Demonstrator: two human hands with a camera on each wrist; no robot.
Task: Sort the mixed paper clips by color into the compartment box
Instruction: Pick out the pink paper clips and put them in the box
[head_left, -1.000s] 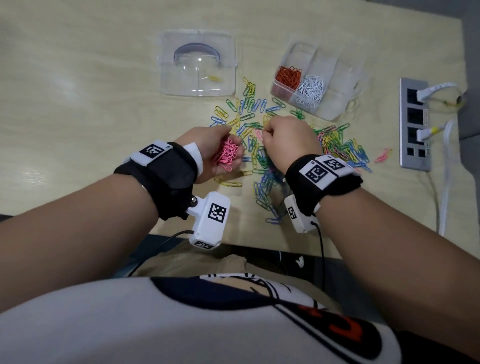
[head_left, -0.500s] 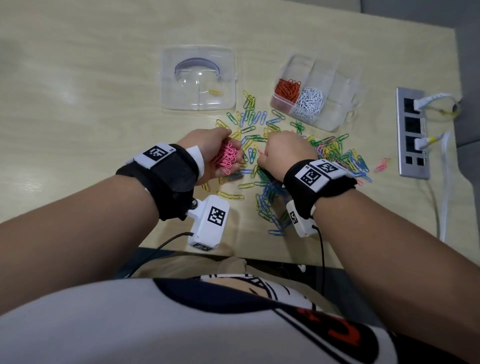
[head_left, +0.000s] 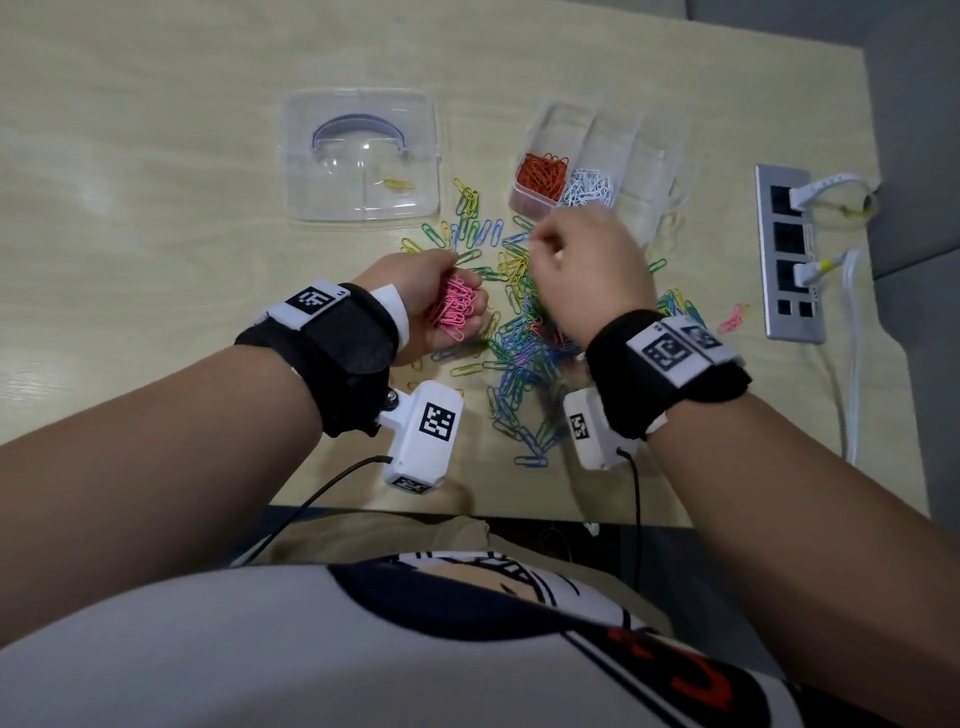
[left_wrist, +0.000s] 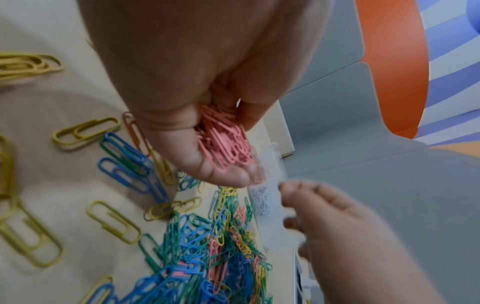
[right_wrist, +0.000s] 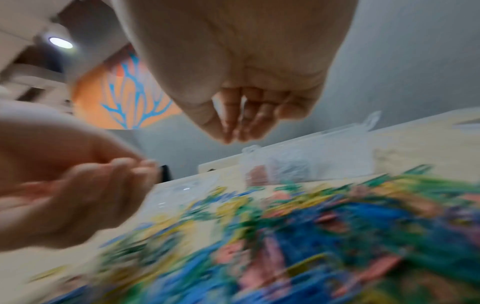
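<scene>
No legible text or numbers

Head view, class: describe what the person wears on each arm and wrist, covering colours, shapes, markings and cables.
Both forearms are bare. The left wrist has a wide black band with a white square-code tag and a white cuff at its front edge. A white boxy camera with code markings hangs below, trailing a thin black cable. The right wrist has a like black band, two tags and a white camera with cable.
</scene>
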